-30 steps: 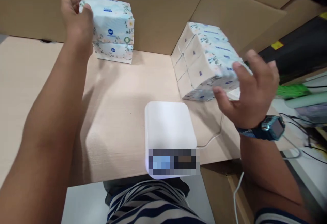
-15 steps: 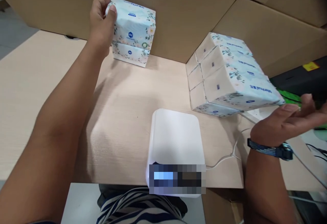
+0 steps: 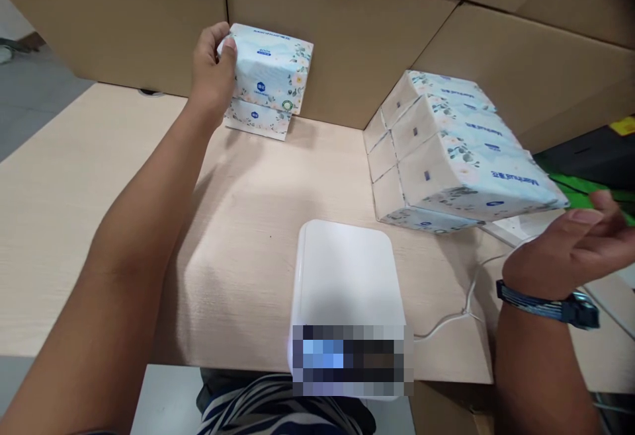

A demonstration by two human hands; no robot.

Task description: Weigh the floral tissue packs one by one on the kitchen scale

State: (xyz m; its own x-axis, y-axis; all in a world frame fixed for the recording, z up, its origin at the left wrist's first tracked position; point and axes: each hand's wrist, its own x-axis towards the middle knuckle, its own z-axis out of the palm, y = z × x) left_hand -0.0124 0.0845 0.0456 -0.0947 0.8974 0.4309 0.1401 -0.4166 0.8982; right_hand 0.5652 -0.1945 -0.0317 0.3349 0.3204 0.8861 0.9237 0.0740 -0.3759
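My left hand (image 3: 215, 71) is closed around the left end of a light-blue floral tissue pack (image 3: 268, 61). Under it stands a second tissue pack (image 3: 255, 119), mostly covered, and the upper one overhangs it to the right. On the right, several matching tissue packs (image 3: 496, 151) form a stepped, two-layer stack. My right hand (image 3: 565, 246), with a strap on its wrist, lies at the stack's near right corner. Its fingers are stretched out and hold nothing; whether the thumb touches the corner pack I cannot tell.
A white scale-like device (image 3: 350, 276) with a blurred display sits at the table's (image 3: 233, 289) front edge, and a white cable (image 3: 446, 319) runs from it. Cardboard boxes (image 3: 337, 51) form a wall behind the packs. Green and black items lie at far right.
The upper left pack has shifted right and slightly toward me over the lower one, in my left hand. My right hand stays by the stack's corner. The whole view has shifted slightly.
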